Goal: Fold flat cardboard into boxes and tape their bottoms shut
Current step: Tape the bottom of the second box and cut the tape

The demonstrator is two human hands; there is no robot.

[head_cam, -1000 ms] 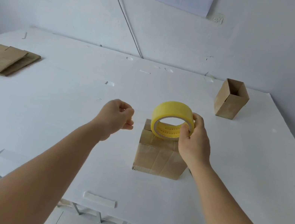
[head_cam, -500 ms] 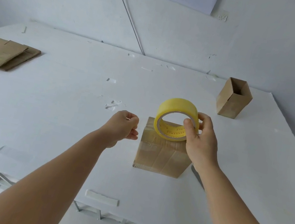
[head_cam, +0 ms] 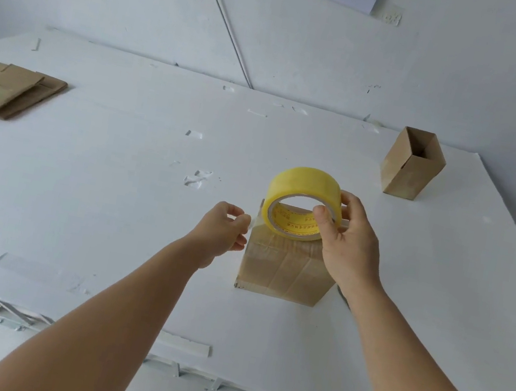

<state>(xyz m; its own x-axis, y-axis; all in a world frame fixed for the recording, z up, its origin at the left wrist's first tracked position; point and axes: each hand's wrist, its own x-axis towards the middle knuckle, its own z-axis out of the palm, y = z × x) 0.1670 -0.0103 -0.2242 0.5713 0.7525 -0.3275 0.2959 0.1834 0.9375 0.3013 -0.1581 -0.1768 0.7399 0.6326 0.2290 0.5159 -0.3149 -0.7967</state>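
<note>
The right hand [head_cam: 349, 246] grips a yellow roll of packing tape [head_cam: 303, 203] just right of the frame's centre, thumb pressed inside the core and the other fingers curled over the outer rim, so the roll stands on edge with its hole facing the camera. To its left the left hand [head_cam: 220, 233] pinches the clear free end of the tape [head_cam: 255, 219] between thumb and forefinger, right by the lower left of the roll. Directly under the roll is a small cardboard box [head_cam: 283, 268], its upward face crossed by shiny clear tape; whether the roll touches this face or hangs just above it cannot be told. The box stands on a white table [head_cam: 113, 187] that fills the middle of the frame. In the right upper part, well apart from the hands, a second cardboard box [head_cam: 410, 167] stands upright with its top open. At the left edge lies a stack of flat cardboard blanks [head_cam: 3, 88]. A pale strip of tape [head_cam: 184, 343] sticks to the table near its front edge, in the lower middle
</note>
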